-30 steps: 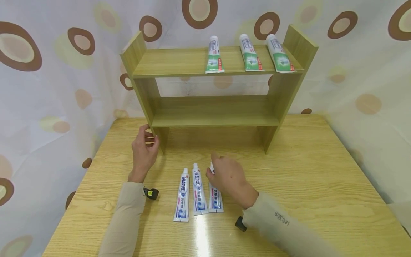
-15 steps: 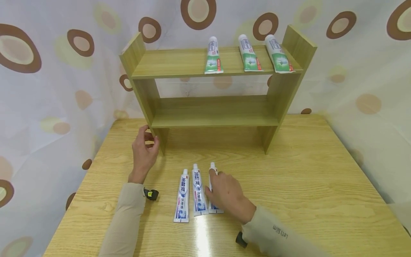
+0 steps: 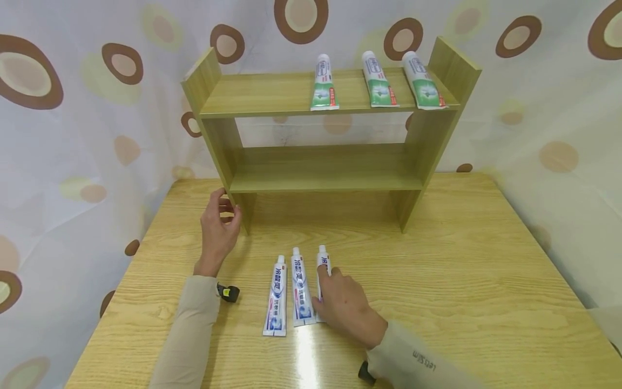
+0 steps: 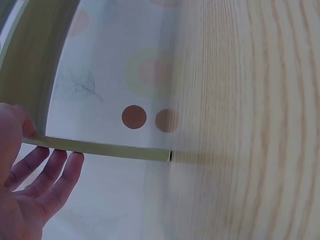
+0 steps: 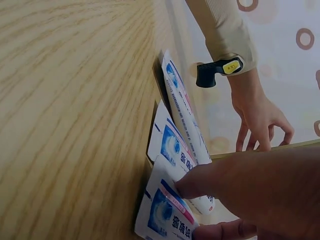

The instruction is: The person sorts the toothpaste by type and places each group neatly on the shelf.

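Observation:
In the head view, three blue-and-white toothpaste tubes lie on the table, caps toward the wooden shelf rack (image 3: pixel 325 178). My right hand (image 3: pixel 347 305) is over the rightmost toothpaste tube (image 3: pixel 323 258), thumb on its left side and fingers on its right, hiding much of its lower body. The right wrist view shows thumb and finger pinching that tube. Beside it lie the middle toothpaste tube (image 3: pixel 302 292) and the left toothpaste tube (image 3: pixel 276 297), untouched. My left hand (image 3: pixel 220 227) grips the rack's left side panel (image 4: pixel 110 149), thumb on one face and fingers on the other.
On the rack's top shelf (image 3: pixel 262 94) rest three green-and-white toothpaste tubes (image 3: pixel 380 81), toward its middle and right. A patterned curtain (image 3: pixel 73 140) hangs behind and beside the wooden table (image 3: pixel 461 259).
My right hand has drawn back from the rightmost tube's cap end toward its lower body, uncovering the cap. My left hand has stayed on the rack's side panel.

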Motion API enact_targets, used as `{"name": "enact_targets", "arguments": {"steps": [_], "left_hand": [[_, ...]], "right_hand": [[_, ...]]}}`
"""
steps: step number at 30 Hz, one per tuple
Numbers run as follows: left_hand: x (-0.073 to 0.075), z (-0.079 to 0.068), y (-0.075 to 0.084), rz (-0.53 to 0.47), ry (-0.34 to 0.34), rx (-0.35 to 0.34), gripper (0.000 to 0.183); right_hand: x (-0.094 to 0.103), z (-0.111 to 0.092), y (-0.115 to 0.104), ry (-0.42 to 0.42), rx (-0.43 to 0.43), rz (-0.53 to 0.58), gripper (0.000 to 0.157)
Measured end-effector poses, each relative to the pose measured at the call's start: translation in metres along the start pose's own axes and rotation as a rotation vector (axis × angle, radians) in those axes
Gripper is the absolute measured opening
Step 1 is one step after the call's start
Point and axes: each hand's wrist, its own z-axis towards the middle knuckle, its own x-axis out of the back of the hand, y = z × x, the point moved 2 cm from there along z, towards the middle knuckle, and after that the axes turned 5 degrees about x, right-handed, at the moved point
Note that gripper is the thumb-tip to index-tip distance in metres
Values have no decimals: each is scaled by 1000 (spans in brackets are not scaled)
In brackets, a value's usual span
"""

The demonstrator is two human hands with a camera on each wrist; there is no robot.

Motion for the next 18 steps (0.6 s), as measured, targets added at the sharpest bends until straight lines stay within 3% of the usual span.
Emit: {"name": "enact_targets", "arguments": {"steps": [13, 18], "left_hand": [[4, 5, -1, 48, -25, -64, 42], [4, 5, 0, 39, -31, -58, 43]], "right_hand": [[-6, -3, 2, -2, 11, 20, 59], [-6, -2, 3, -10, -6, 36, 61]]}}
